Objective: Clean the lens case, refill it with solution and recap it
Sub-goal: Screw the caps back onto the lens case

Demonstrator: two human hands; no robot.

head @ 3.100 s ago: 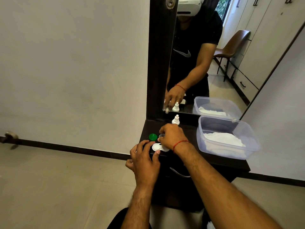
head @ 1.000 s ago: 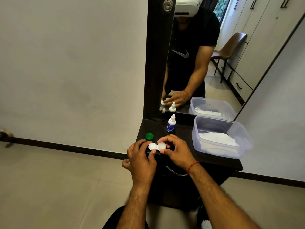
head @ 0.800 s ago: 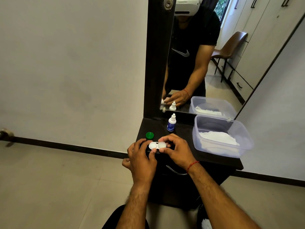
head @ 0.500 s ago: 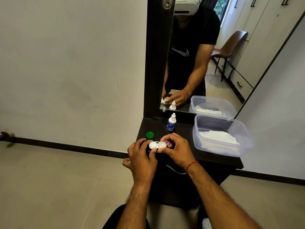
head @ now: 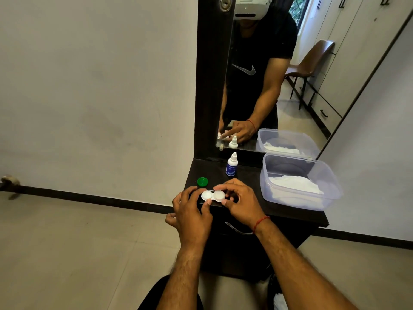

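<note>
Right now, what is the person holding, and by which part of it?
A small white plastic twin-well lens case, held between both hands: left hand pinches its left end, right hand pinches its right end.

A pale grey wall (head: 89, 97) is standing behind a dark cabinet (head: 234, 251), and a black skirting strip (head: 89, 199) is running along the beige tiled floor (head: 67, 253). The tall mirror (head: 288, 113) is reflecting a brown chair (head: 312, 61), white wardrobes (head: 348, 52) and a window (head: 298, 10) that is giving daylight.
</note>
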